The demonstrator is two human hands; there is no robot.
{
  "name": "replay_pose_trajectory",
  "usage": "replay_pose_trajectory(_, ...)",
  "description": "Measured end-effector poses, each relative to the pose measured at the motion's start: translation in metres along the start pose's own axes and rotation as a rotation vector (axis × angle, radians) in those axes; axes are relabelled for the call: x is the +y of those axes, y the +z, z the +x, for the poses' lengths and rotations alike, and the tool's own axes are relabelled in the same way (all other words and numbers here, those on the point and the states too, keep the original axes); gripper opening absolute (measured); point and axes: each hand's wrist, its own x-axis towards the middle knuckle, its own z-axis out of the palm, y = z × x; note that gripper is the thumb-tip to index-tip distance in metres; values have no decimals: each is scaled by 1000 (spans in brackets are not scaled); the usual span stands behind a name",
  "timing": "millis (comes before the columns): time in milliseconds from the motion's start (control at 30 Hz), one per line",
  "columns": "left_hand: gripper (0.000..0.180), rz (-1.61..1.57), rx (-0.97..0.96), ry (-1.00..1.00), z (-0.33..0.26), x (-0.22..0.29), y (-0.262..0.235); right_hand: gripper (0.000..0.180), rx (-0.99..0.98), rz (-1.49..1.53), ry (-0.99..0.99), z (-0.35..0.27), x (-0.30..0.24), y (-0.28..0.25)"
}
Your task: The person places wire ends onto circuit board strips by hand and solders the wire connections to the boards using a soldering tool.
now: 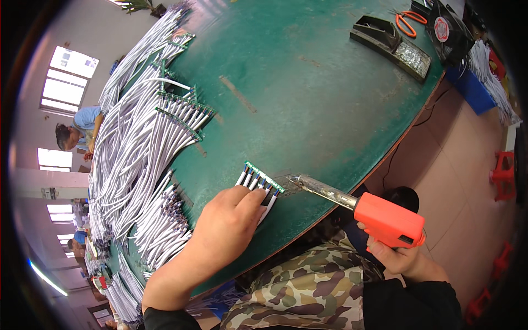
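My left hand [226, 221] is closed over a row of short white cables [269, 208], pressing them near the tabletop. Their dark and blue wire ends meet a narrow green circuit board strip [265, 177], just beyond my fingers. In my right hand [393, 257] is a red-handled soldering gun [389, 220], gripped from below. Its metal tip points left and sits a little to the right of the strip's right end, apart from it as far as I can see. My fingers hide the middle of the cables.
A large pile of white cables [132, 143], several with green strips, covers the table's left side. At the far right are a soldering iron stand [393, 47], orange-handled pliers [407, 25] and a black fan [450, 33]. A blue bin [472, 91] stands off the edge; a person [82, 129] sits left.
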Motion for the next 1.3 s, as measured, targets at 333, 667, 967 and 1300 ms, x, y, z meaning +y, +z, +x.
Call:
replay_pose_trajectory(333,24,30,-19,-37,0,10,-2,17,165,91,131,9,-12,15)
replay_pose_trajectory(667,27,-6,73,14,1,7,12,34,48,25,26,1,1,7)
replay_pose_trajectory(967,22,-211,98,-14,9,-7,17,34,23,93,100,9,-8,8)
replay_pose_trajectory(1300,21,-186,91,21,14,-7,16,40,-2,68,9,9,-1,8)
